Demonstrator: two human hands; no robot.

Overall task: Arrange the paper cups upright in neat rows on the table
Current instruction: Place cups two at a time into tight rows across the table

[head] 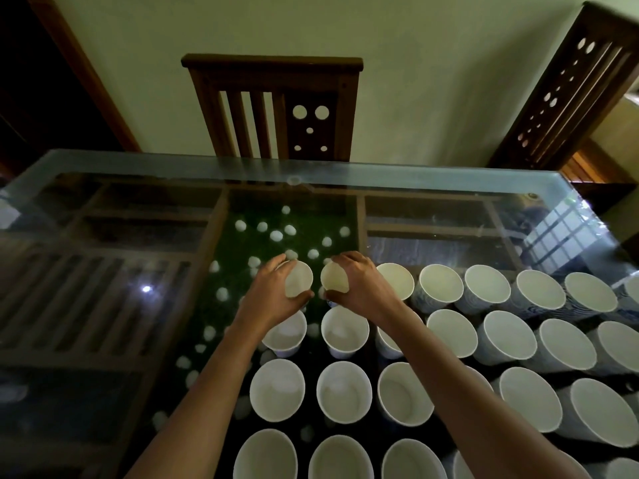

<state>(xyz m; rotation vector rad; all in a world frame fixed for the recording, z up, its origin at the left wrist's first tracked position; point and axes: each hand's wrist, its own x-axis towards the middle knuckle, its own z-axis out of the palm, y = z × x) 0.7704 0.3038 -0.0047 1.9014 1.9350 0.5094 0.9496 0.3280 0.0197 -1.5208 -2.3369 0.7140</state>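
1. glass table top (114, 157) over a dark wooden frame. its far edge runs across the middle of the frame, and the left half of the glass is bare, open room.
2. white paper cups (345, 392) stand upright, mouths up, in four rows across the lower centre and right. they are packed close and run off the right and bottom edges.
3. the left hand (273, 292) grips the left cup (300, 279) at the left end of the farthest row, fingers curled over its far rim.
4. the right hand (361, 283) grips the right cup (333, 278) just beside it, with a narrow gap between the two cups. whether they rest on the glass cannot be told.
5. both forearms reach forward over the nearer rows, hiding parts of some cups.
6. under the glass at centre lies a green panel (242, 247) dotted with white pebbles (276, 235).
7. a wooden chair (273, 98) stands behind the far edge at upper centre, and a second chair (567, 88) leans in at upper right, against a pale wall.
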